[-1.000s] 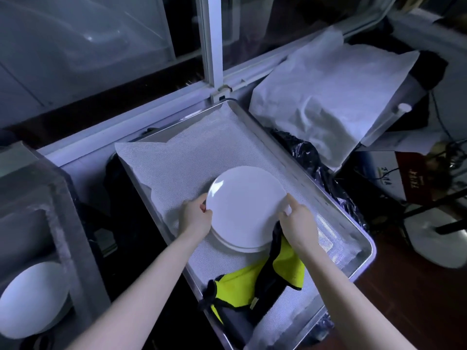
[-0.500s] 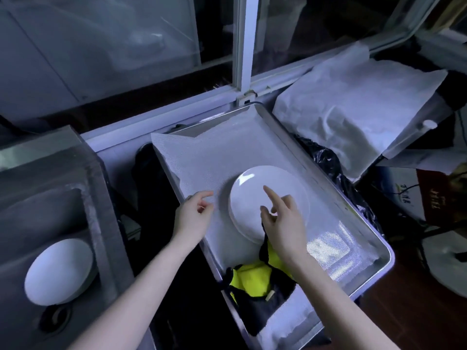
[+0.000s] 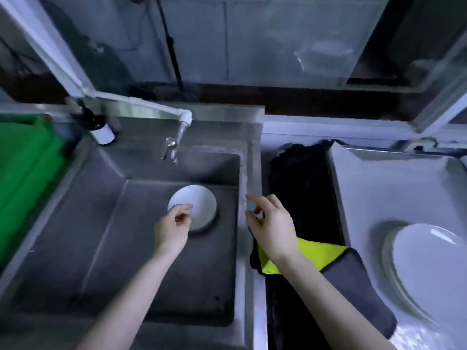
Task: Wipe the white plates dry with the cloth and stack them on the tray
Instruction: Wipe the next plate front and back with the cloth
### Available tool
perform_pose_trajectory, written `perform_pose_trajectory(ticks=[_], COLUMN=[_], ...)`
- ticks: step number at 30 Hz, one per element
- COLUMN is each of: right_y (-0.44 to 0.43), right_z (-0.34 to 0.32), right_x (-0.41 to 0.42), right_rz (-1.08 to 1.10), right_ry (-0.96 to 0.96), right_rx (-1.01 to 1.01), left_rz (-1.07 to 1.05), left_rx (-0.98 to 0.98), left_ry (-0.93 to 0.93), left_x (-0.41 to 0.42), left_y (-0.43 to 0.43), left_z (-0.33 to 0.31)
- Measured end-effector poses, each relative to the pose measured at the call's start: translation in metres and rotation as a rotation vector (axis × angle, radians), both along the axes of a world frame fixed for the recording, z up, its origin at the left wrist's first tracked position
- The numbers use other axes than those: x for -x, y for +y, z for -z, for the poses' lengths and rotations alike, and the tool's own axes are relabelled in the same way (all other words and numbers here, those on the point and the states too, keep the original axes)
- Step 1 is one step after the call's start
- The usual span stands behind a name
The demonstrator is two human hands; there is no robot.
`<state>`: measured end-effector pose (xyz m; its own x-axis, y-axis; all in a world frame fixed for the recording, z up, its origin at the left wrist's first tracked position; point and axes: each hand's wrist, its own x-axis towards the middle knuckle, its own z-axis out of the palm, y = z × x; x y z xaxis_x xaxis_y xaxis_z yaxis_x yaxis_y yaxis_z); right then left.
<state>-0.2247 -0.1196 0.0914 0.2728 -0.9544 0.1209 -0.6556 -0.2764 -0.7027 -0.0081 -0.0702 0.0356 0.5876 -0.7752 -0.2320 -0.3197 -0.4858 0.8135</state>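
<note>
- We take the sink (image 3: 141, 279) as our landmark: a steel basin filling the left and middle of the view.
- One white plate (image 3: 199, 208) lies flat on the sink's floor, near its right wall and below the tap (image 3: 174, 145), which hangs over the sink's far edge.
- Our left hand (image 3: 171, 231) reaches down into the sink. Its fingers (image 3: 185, 209) are bent, with the tips at the near left rim of the plate. We cannot tell whether they have hold of it or only touch it.
- Our right hand (image 3: 274, 226) hovers over the sink's right rim. Forefinger and thumb are spread apart with nothing between them. The other fingers are hidden under the hand.
- The cloth (image 3: 326, 252), yellow with a dark edge and a grey side, comes out from under that hand and wrist, just right of the sink. We cannot tell whether the hidden fingers hold it.
- The tray (image 3: 394, 188) sits to the right of the sink, apart from it across a dark gap, and is lined with a white sheet.
- A stack of plates (image 3: 429, 269) rests on the tray, at the side far from the sink, partly cut off by the picture's edge.
- A dark bottle (image 3: 99, 127) with a white label stands at the sink's far left corner.
- A green board (image 3: 25, 178) lies to the left of the sink.
</note>
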Motion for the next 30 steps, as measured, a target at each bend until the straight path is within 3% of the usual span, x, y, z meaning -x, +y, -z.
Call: perform_pose_trajectory(ticks=[5, 13, 22, 26, 30], right_y=[-0.021, -0.08, -0.123, -0.136, -0.135], right_z=[0.029, 0.144, 0.26, 0.286, 0.303], right_x=[-0.093, -0.19, -0.206, -0.196, -0.187], right_rz=[-0.038, 0.0, 0.112, 0.196, 0.221], right_ry=[0.003, 0.223, 0.397, 0.486, 0.425], right_rx=[-0.024, -0.413, -0.505, -0.595, -0.719], left_rz=[-0.093, 0.06, 0.262, 0.251, 0.183], left_rx=[-0.108, -0.245, -0.389, -0.387, -0.367], left_ry=[0.036, 0.098, 0.05, -0.004, -0.009], left_x=[-0.085, -0.154, -0.179, -0.182, -0.183], left_y=[0.013, -0.03, -0.101, -0.112, -0.122], left_z=[0.029, 0.117, 0.224, 0.251, 0.262])
